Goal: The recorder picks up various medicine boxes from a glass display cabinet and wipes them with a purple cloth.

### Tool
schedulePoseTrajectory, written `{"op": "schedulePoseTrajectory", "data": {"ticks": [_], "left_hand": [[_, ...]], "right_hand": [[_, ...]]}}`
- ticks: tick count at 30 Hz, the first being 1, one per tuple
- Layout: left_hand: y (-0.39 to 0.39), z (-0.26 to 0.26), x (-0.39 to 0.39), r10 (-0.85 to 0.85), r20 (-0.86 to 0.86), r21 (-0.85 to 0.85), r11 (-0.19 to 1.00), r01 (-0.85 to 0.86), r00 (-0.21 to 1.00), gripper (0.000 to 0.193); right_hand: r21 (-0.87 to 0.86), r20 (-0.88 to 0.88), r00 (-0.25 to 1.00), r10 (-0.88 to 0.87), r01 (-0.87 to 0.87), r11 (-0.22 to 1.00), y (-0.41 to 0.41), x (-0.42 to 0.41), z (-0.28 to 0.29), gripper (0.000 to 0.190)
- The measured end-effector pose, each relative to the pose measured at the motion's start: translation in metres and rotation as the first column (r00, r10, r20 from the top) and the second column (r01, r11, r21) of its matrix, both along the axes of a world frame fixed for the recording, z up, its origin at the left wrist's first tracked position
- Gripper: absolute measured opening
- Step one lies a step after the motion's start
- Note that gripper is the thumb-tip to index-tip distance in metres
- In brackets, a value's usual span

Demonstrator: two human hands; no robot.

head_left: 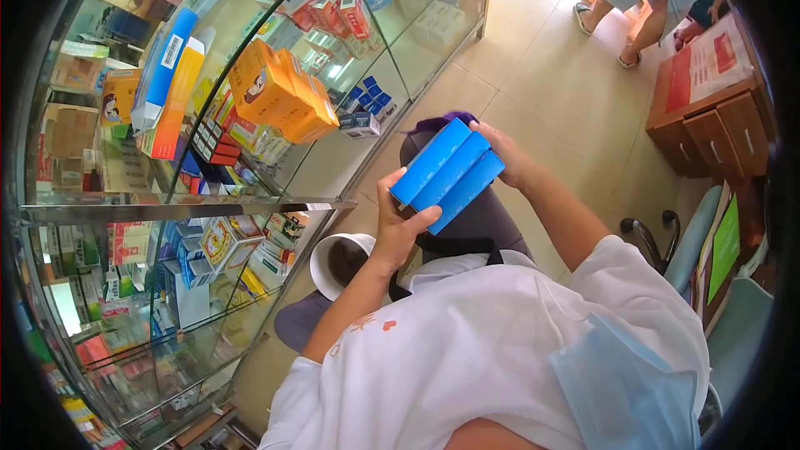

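Three blue cardboard boxes [447,175] lie side by side in a stack between my two hands, above my lap. My left hand [400,222] grips their near left ends, its thumb resting on one box. At the far right ends, my right hand [500,153] holds the stack, with its fingers partly hidden behind the boxes. Small print runs along the blue faces. To the left, orange boxes [275,94] stand in a stack on the glass display counter [306,169].
A white bin [344,262] stands by my left forearm. Medicine boxes [231,240] fill the counter's shelves. At the right are a wooden drawer cabinet [712,137] and a chair base [650,237]. A person's legs [644,25] show at the upper right on the tiled floor [531,81].
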State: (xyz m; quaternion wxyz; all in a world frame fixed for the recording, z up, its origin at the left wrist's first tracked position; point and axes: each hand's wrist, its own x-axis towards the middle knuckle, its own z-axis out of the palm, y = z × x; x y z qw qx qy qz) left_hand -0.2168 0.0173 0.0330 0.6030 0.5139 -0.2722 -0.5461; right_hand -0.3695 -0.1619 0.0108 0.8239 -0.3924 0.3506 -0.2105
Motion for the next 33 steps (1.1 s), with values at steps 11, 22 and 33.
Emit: {"op": "schedulePoseTrajectory", "data": {"ticks": [11, 22, 33], "left_hand": [[-0.008, -0.010, 0.012, 0.181, 0.885, -0.349, 0.868, 0.354, 0.430, 0.077], [-0.009, -0.008, -0.007, 0.241, 0.702, -0.337, 0.941, 0.014, 0.670, 0.077], [-0.022, 0.005, 0.018, 0.307, -0.097, -0.001, 0.951, -0.309, 0.947, 0.041]], "right_hand": [[-0.187, 0.023, 0.995, -0.098, 0.101, 0.977, -0.003, -0.009, 0.037, 0.039], [-0.256, -0.149, 0.946, -0.290, 0.246, 0.935, 0.049, -0.018, 0.014, 0.031], [-0.768, -0.345, 0.920, -0.184, -0.164, 0.619, 0.091, -0.025, 0.050, 0.039]]}}
